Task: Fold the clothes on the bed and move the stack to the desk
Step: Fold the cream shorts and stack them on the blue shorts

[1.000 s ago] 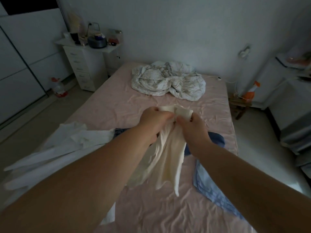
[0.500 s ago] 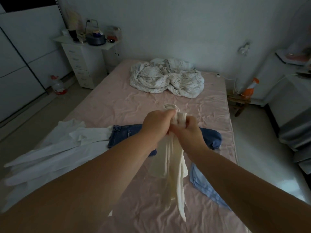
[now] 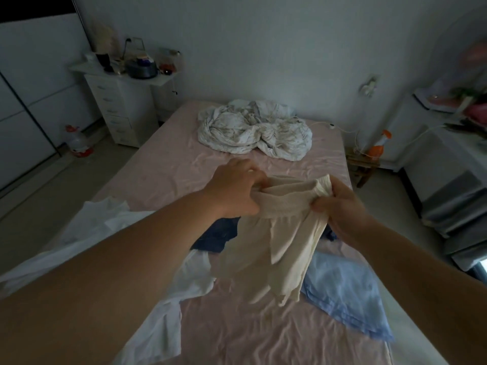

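A cream garment hangs in the air above the pink bed. My left hand grips its waistband at the left end and my right hand grips the right end, so the band is stretched between them. Under it lie dark blue jeans, mostly hidden by my left arm and the garment. A light blue garment lies on the bed to the right. A white garment is spread at the left, partly under my left arm.
A crumpled white duvet lies at the bed's far end. A white drawer unit with a kettle and clutter stands at the back left, a water bottle on the floor beside it. White furniture lines the right wall.
My hands were bunched together on the cream garment; now they have moved apart and stretch its waistband open. The garment hangs wider than before.
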